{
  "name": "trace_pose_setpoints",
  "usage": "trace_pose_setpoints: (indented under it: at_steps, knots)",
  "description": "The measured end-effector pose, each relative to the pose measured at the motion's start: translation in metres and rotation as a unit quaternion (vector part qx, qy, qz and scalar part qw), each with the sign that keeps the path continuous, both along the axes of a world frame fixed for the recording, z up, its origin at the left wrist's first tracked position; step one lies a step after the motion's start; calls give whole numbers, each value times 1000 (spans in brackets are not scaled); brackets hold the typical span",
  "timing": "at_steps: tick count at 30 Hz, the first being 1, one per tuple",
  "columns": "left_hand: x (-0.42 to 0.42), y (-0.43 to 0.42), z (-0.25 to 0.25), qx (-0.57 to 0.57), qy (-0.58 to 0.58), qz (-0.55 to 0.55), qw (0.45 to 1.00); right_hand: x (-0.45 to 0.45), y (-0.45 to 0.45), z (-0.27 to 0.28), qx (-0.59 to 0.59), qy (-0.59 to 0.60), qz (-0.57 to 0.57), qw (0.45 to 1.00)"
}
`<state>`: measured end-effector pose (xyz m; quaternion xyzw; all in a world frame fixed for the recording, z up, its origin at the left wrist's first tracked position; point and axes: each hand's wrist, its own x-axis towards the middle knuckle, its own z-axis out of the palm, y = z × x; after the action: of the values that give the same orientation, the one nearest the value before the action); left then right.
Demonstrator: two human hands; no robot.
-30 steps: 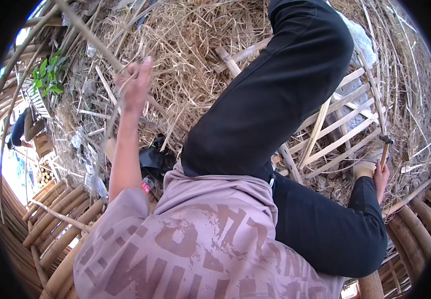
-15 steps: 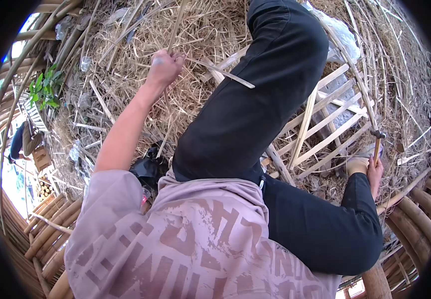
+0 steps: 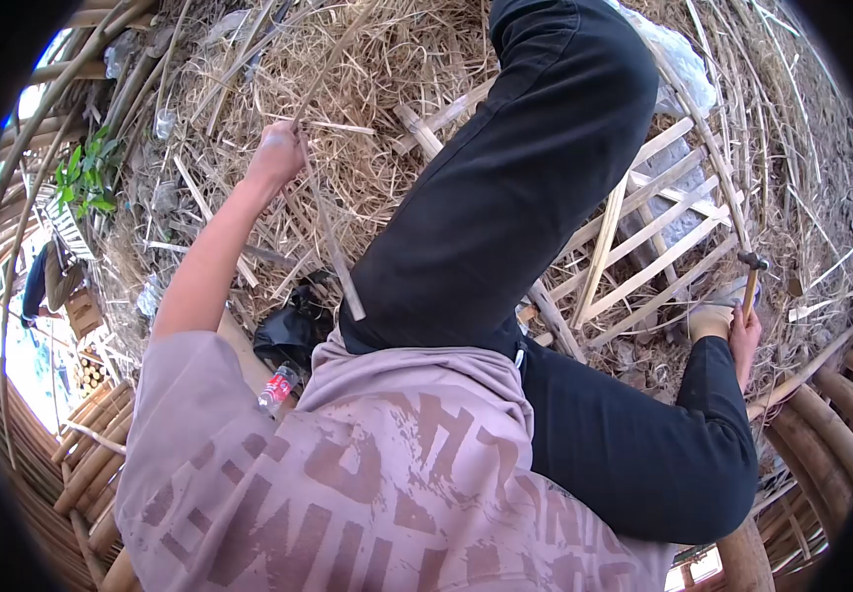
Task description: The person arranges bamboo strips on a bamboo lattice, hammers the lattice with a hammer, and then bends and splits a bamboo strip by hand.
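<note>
My left hand (image 3: 280,153) is closed over the straw at upper left. Out of it runs a thin bamboo strip (image 3: 330,232), its lower end against my thigh at the waist. A shorter pale strip (image 3: 342,127) sticks out to the right beside the fist; whether it is held too is hard to tell. Down at right, my right hand (image 3: 745,340) grips the wooden handle of a hammer (image 3: 749,281), head upward, beside my foot (image 3: 709,322). Just left of the hammer lies a lattice of crossed bamboo slats (image 3: 658,212), partly hidden by my raised leg.
Bamboo shavings (image 3: 397,59) cover the ground. A black plastic bag (image 3: 293,331) and a red-labelled bottle (image 3: 277,387) lie by my left side. Bamboo poles (image 3: 821,439) stand at lower right. Another person (image 3: 43,281) is at far left, near a green plant (image 3: 89,176).
My left hand has moved left and slightly down, swinging the bamboo strip's lower end toward my waist. The bottle shows more now. My right hand and the hammer stay nearly where they were.
</note>
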<state>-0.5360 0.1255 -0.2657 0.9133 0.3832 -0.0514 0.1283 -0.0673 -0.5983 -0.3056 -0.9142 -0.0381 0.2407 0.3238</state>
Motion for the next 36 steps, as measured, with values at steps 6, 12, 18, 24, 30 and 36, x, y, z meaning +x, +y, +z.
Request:
trace_pose_setpoints:
  at_steps: [6,12,18,24,30,36]
  knots:
    - [0,-2,8,-55,28,20,998,2,0,-3,-19,-33,23,999]
    - [-17,4,0,-49,22,-25,998,0,-1,-3,-11,-31,21,999]
    - [-98,13,-11,-22,176,-216,960,6,-5,-7,-20,-29,10,999]
    - [-104,-2,1,-38,-60,-22,997,8,-14,-10,-24,-18,16,999]
    - [-105,1,36,-202,108,177,957,7,-9,-8,-30,-34,31,998]
    - [-150,44,78,-458,0,390,798,4,-11,-6,-19,-40,27,999]
